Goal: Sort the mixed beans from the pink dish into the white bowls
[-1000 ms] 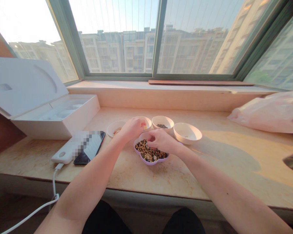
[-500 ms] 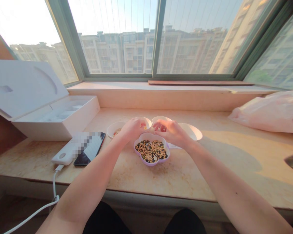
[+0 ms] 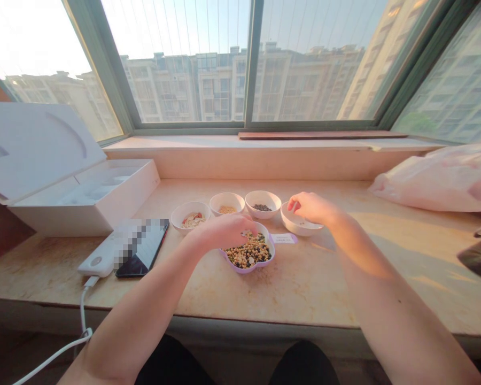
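Note:
A lilac flower-shaped bowl [image 3: 266, 261] of mixed beans sits on the stone ledge in front of me. My left hand [image 3: 224, 230] hovers over its left side, fingers curled down into the beans. My right hand [image 3: 310, 207] is over the rightmost white bowl [image 3: 294, 225], fingertips pinched together; what they hold is too small to name. Behind the lilac bowl stand three more white bowls: one with pale and red pieces [image 3: 189, 216], one with yellow grains [image 3: 226, 203], one with dark seeds [image 3: 263, 202].
A phone [image 3: 142, 251] lies on a white power bank [image 3: 98, 259] with a cable at the left. Behind them is an open white box [image 3: 84, 198]. A pink plastic bag [image 3: 441, 179] lies at the right. A small label [image 3: 284, 238] lies beside the lilac bowl.
My left hand came back from the yellow-grain bowl to the lilac bowl. My right hand moved from the lilac bowl, past the dark-seed bowl, to the rightmost white bowl.

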A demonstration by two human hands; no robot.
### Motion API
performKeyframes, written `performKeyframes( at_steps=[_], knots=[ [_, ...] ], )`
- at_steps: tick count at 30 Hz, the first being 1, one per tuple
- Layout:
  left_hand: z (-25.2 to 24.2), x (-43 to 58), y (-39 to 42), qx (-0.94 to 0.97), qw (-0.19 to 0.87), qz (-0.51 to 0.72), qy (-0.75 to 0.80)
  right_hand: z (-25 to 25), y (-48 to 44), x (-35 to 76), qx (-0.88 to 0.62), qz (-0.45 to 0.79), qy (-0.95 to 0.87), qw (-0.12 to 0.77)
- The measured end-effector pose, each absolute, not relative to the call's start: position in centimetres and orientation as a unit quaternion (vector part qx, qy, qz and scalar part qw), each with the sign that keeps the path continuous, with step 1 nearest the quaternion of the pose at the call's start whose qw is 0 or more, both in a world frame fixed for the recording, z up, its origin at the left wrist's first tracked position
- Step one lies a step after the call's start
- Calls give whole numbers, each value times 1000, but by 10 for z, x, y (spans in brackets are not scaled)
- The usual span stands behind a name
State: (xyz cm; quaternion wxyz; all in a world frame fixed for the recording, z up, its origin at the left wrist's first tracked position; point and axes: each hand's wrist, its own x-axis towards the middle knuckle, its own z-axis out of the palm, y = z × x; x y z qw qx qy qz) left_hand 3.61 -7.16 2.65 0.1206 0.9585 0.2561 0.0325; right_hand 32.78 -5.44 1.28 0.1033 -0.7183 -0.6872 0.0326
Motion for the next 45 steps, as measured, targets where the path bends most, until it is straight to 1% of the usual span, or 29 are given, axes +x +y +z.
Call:
performKeyframes(
  at_steps=[3, 5, 13, 20, 25, 31, 35, 40, 43, 45],
  knots=[
    [28, 39, -73, 963, 121, -14, 242, 14, -54, 330, -744, 73, -662, 54],
    [28, 40, -72, 966, 123, -33, 226, 17, -54, 328, -752, 86, -652, 45],
    [23, 46, -69, 956, 152, -27, 251, 25, -60, 315, -760, 100, -639, 69],
    [21, 47, -68, 937, 191, -14, 291, 23, -61, 316, -749, 77, -653, 87],
    [21, 44, -68, 933, 183, -7, 310, 26, -62, 313, -744, 60, -659, 93],
    [20, 43, -62, 933, 170, 19, 317, 32, -68, 303, -753, 29, -651, 90],
    [18, 40, -54, 927, 152, 79, 335, 36, -72, 297, -741, 12, -666, 82],
    [25, 31, -47, 903, 88, 158, 390, 42, -78, 284, -708, 10, -694, 131],
    [27, 26, -43, 881, 57, 181, 434, 44, -85, 273, -658, 38, -735, 163],
    [27, 25, -41, 863, 52, 189, 466, 44, -90, 264, -623, 71, -761, 165]
  ],
)
